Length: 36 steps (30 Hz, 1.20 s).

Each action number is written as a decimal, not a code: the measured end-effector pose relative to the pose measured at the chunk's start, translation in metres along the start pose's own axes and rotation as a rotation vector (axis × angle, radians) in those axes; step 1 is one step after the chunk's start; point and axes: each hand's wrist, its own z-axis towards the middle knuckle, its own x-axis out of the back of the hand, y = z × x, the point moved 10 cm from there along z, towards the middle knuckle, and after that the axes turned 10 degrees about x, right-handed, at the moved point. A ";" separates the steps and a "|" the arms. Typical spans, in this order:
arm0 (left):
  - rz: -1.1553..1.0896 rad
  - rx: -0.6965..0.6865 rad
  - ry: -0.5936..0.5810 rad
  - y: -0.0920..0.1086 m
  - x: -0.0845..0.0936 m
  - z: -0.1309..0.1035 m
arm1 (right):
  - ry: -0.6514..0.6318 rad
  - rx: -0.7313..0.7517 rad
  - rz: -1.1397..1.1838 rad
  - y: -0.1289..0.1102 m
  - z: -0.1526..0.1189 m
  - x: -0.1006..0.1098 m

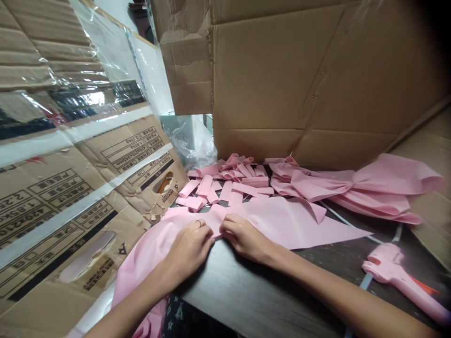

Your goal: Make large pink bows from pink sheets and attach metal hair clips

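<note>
A long piece of pink fabric [282,220] lies across the dark table [232,291], its pointed end to the right and its other end hanging off the table's left edge. My left hand [193,241] pinches the fabric's near edge, with a ring on one finger. Close beside it, my right hand [244,234] is closed on the same edge, a small gap between the two. The fabric looks gathered or folded between my fingers. Beyond my hands are several small pink strips [205,185].
Large pink bows [348,185] lie at the back right. A pink glue gun [394,270] with a cord rests at the right. Printed cardboard [81,188] stands at the left, and more cardboard [268,75] rises behind. A clear plastic bag [197,143] is at the back.
</note>
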 end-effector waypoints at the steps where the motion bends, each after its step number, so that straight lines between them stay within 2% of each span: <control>1: -0.002 0.006 -0.001 -0.001 -0.001 0.001 | -0.004 0.006 0.001 -0.001 0.000 0.000; 6: -0.008 0.017 -0.015 -0.005 -0.006 0.003 | -0.030 0.056 -0.017 -0.009 0.003 -0.003; 11: -0.087 0.008 -0.023 -0.005 -0.003 0.003 | -0.066 0.102 -0.150 -0.012 0.007 -0.008; 16: -0.178 0.067 -0.095 -0.018 0.001 0.005 | -0.092 0.136 -0.230 -0.014 0.008 -0.009; 19: -0.198 0.131 -0.115 -0.027 0.002 0.004 | -0.126 0.228 -0.292 -0.024 0.008 -0.012; 22: -0.137 0.136 -0.084 -0.026 0.003 0.001 | -0.149 0.298 -0.342 -0.031 0.007 -0.013; 29: 0.042 0.037 -0.028 -0.015 -0.002 -0.006 | -0.229 0.210 -0.395 -0.023 0.006 -0.011; 36: 0.033 -0.042 -0.098 -0.016 -0.012 0.002 | -0.142 0.126 -0.416 -0.010 -0.002 -0.004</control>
